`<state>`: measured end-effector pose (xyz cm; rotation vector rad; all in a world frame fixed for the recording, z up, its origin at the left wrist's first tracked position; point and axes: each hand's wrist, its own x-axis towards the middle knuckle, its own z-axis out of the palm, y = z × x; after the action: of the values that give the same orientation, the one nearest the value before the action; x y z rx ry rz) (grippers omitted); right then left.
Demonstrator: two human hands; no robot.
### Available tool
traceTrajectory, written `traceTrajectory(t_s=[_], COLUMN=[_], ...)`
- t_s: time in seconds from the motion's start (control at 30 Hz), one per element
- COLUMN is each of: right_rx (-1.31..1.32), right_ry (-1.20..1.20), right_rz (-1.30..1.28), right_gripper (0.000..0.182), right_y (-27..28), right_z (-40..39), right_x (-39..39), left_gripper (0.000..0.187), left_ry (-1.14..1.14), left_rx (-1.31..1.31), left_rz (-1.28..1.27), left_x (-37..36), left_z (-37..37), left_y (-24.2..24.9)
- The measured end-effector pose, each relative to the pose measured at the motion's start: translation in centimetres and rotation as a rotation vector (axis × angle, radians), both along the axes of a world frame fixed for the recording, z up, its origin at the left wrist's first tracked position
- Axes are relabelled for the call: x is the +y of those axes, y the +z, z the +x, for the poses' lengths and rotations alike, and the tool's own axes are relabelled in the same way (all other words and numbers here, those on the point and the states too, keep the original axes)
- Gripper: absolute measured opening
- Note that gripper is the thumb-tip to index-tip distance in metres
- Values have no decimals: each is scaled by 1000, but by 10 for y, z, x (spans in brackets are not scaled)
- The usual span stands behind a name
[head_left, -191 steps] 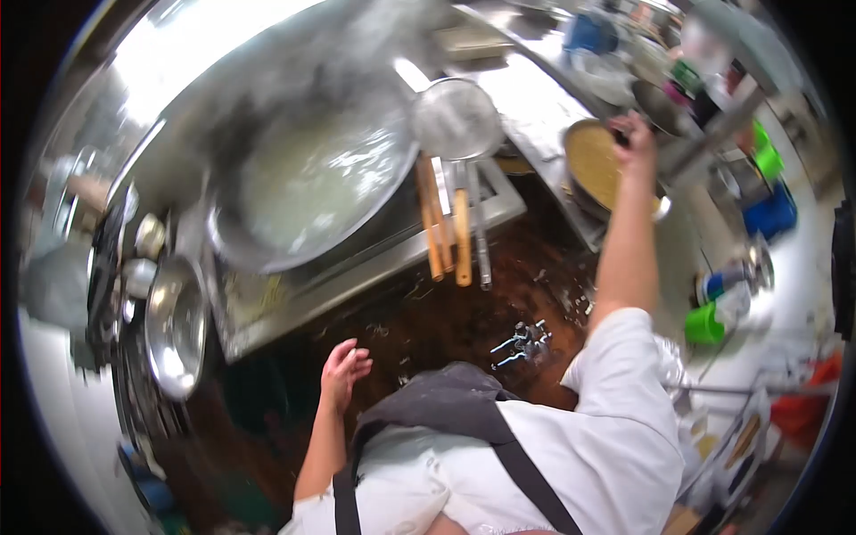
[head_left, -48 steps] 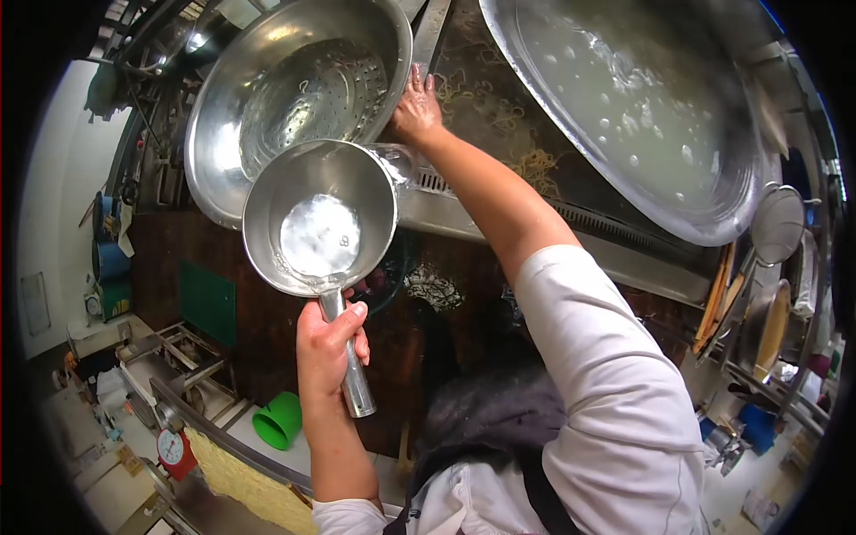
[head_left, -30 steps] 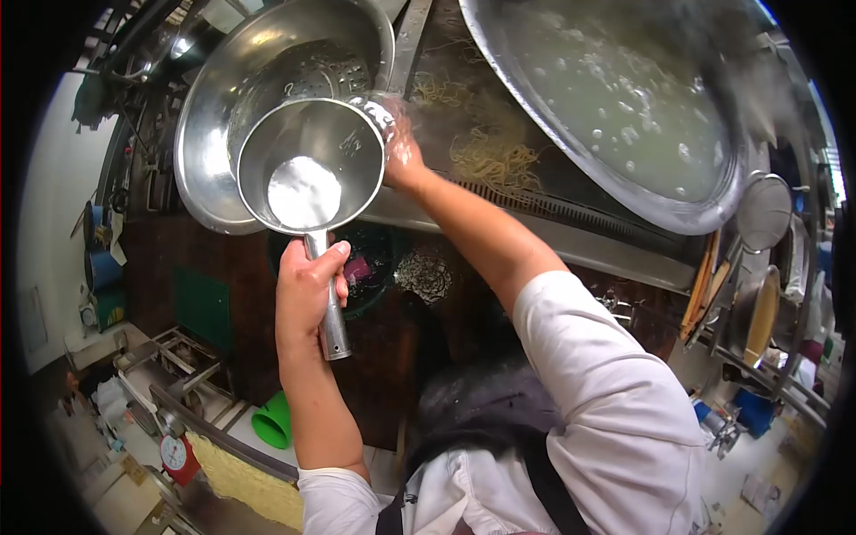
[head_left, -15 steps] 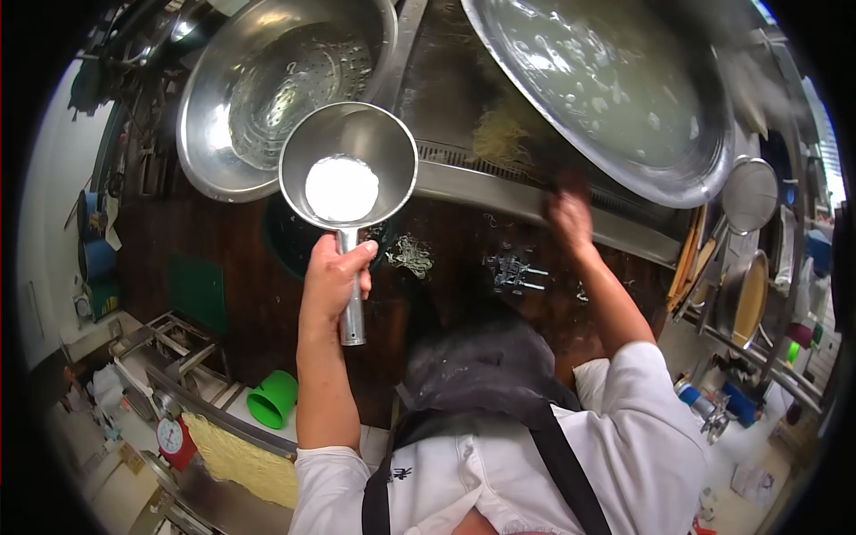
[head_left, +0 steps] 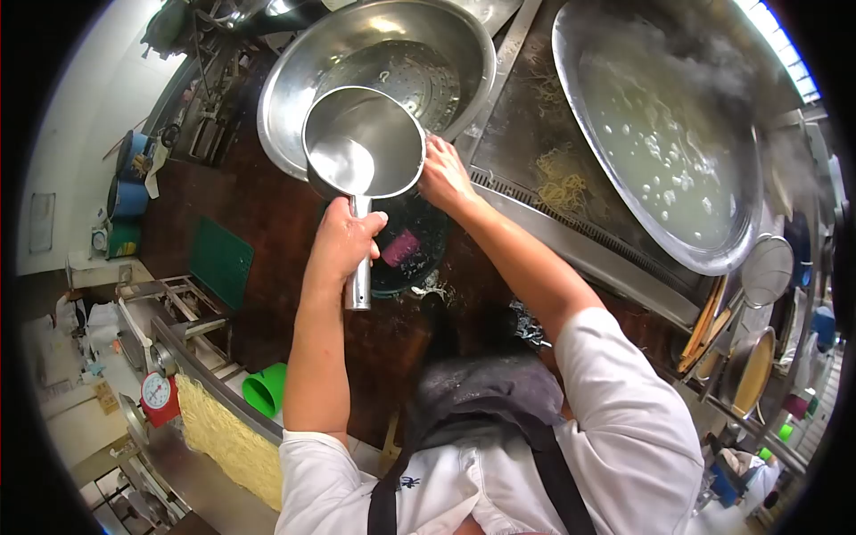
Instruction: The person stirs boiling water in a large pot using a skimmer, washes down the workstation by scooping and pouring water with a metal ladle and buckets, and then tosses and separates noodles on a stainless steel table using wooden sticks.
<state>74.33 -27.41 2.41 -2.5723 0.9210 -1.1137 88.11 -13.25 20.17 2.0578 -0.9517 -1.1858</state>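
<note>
Right hand has returned to the scoop rim, fingers resting open; left hand still grips its handle.

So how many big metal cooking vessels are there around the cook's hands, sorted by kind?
Scoop pan with a handle, gripped by the left hand: 1
Basin with a holed bottom, the right hand at its rim: 1
Wide wok of bubbling water: 1
Total: 3

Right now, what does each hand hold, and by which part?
Left hand grips the metal scoop by its handle. Right hand rests at the scoop's rim; a grip cannot be told.
</note>
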Motion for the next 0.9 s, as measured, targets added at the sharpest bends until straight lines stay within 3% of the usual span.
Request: traceTrajectory(t_s=[0.03,0.07,0.1,0.17,0.23,0.27,0.37,0.4,0.43,0.47,0.5,0.53,0.57,0.7,0.77,0.83,0.9], right_rx=[173,122,69,338,423,504,1004,1147,1188,1175,1375,1176,1365,802,293,116,218], right_ry=[4,48,90,73,104,102,218,256,281,89,186,-5,172,-401,-562,-536,-451], right_rz=[90,171,256,310,128,237,416,442,445,541,334,557,142,70,77,123,177], right_gripper=[31,32,34,36,39,39,39,39,40,41,40,36,33,37,48,59,66], right_y=[-16,-14,-12,-22,-81,-87,-43,-31,-57,-73,-54,-18,-33,-41,-68,-75,-81], right_z=[30,51,67,92,121,125,103,92,84,71,50,32,4,-49,-59,-60,-53], right_x=[-24,-35,-39,-34,-50,-55,-77,-93,-123,-150,-167,-173,-200,-199,-147,-74,-4], left_gripper=[40,47,44,39,32,32,27,24,24,22,23,24,25,23,20,26,36], left_ry=[-24,-51,-81,-198,-286,-334,-389,-447,-358,-333,-278,-280,-285,-240,-161,-94,114], left_rx=[-122,-199,-293,-386,-529,-598,-806,-835,-823,-762,-730,-721,-710,-735,-675,-643,-571], left_rz=[-2,12,7,-39,-87,-116,-370,-333,-346,-419,-340,-344,-342,-467,-636,-592,-576], left_x=[-4,-10,-17,-33,-53,-67,-102,-120,-130,-140,-152,-163,-167,-159,-121,-71,-12], left_z=[9,17,20,44,46,50,53,52,36,26,15,10,9,48,82,116,144], left_y=[2,9,23,17,19,9,-44,-67,-67,-69,-69,-67,-66,-65,-65,-65,-77])
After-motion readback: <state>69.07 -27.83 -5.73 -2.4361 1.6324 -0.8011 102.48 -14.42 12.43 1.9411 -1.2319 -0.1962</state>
